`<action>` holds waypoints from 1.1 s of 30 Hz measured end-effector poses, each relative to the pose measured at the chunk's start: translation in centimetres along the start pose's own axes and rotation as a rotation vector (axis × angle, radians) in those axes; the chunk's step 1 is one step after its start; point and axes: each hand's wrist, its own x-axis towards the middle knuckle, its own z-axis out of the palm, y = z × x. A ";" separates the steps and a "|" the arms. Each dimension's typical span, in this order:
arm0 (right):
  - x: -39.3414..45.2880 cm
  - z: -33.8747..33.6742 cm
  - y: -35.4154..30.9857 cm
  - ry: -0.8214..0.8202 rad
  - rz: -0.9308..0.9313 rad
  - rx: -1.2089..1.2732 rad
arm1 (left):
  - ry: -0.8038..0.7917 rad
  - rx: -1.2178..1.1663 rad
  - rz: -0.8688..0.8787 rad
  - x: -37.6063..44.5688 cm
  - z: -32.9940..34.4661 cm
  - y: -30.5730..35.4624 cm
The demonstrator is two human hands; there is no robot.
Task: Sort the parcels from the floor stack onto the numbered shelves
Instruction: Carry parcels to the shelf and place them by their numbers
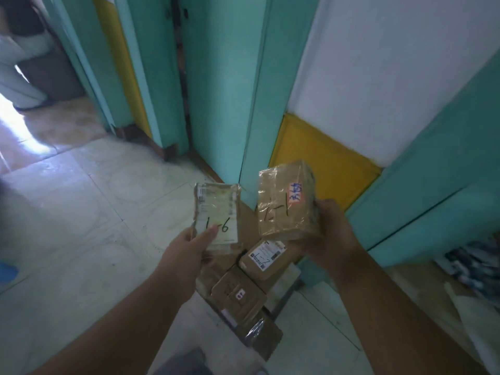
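My left hand (186,253) grips a small pale parcel (217,212) by its lower edge, thumb across the front; "1-6" is written on it. My right hand (328,231) holds a brown taped parcel (286,201) from below and the right side; its face reads "2-1" and has an orange sticker. Both parcels are raised above the floor stack (243,296) of brown cardboard parcels. The top parcel of the stack (266,257) carries a white label marked "1-7". No shelves are in view.
Teal door frames and wall panels (224,85) stand straight ahead, with a yellow panel (322,161) behind the stack. An open doorway at far left shows a person's legs (16,71). Pale tiled floor (81,212) spreads left. Dark and white packages (470,263) lie at right.
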 end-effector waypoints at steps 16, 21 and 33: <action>-7.0 4.0 5.4 0.223 -0.330 0.309 | -0.444 0.301 0.059 4.4 -1.1 6.4; -14.4 0.9 5.9 0.660 -0.435 0.243 | -0.624 0.374 -0.036 1.7 3.2 3.1; -41.6 -8.6 14.2 1.467 -0.629 0.388 | -1.004 0.665 -0.050 -16.4 15.3 -11.8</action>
